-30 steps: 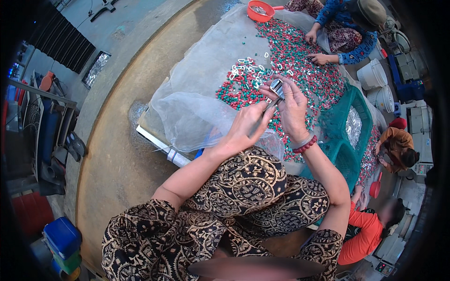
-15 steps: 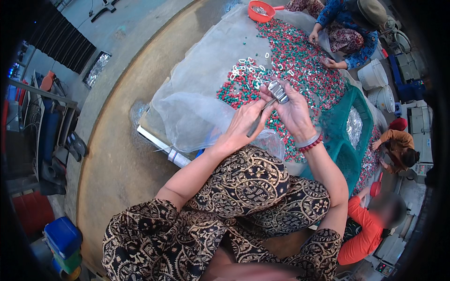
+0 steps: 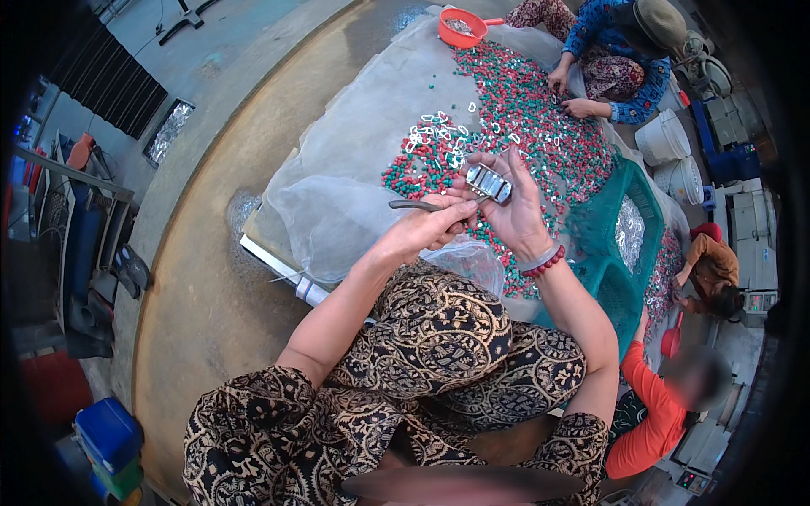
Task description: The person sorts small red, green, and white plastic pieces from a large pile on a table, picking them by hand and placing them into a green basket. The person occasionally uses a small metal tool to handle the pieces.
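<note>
While clear of the bead heap (image 3: pixel 540 126), right hand (image 3: pixel 516 211) fingers grasping metal piece (image 3: pixel 488 182), left hand (image 3: pixel 430 226) clenched on tool (image 3: pixel 413 205).

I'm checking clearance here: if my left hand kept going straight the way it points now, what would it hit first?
Most likely the small metal block held in the right hand; the left hand holds a thin tool aimed at it. Depth is unclear.

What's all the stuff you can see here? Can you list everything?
small pieces: a heap, red, green and white, on the sheet
sheet: one, pale, over the floor
scoop: one, red, top
crate: one, green, right
buckets: two, white, right
box: one, blue, lower left
other people: three, top and right
metal part: one, silvery, in right hand
thin tool: one, dark, in left hand
</note>
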Demonstrator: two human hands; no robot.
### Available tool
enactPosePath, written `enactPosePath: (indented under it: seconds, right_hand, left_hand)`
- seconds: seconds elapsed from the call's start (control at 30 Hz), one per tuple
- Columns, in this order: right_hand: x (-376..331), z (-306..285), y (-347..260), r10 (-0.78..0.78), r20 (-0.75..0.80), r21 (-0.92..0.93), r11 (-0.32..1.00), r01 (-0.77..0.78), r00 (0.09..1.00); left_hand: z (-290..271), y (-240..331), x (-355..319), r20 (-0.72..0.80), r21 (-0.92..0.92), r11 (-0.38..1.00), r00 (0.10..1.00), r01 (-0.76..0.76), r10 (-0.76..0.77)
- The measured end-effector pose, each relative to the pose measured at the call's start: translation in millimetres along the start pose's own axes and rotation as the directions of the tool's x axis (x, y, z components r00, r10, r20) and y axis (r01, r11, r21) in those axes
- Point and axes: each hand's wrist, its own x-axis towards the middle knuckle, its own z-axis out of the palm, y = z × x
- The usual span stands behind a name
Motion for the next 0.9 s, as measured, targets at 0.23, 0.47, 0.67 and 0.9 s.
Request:
enactPosePath:
  seconds: [0.23,0.47,0.67,0.9]
  right_hand:
    - [13,1,9,-0.093,-0.304,0.019,0.994,0.103,0.948]
    - [22,26,7,-0.175,-0.235,0.114,0.972,0.206,0.956]
    - [26,17,15,-0.226,-0.163,-0.030,0.974,0.224,0.960]
    - [21,6,20,-0.275,-0.001,-0.302,0.917,0.262,0.961]
  left_hand:
    - [24,-16,6,-0.122,0.400,0.847,0.896,-0.350,0.427]
    - [35,-16,1,-0.191,0.771,0.514,0.632,-0.376,0.751]
    - [25,-24,13,-0.255,0.736,0.625,0.750,-0.260,0.611]
    - [1,-12,-1,-0.004,-0.277,0.961,1.000,0.027,-0.029]
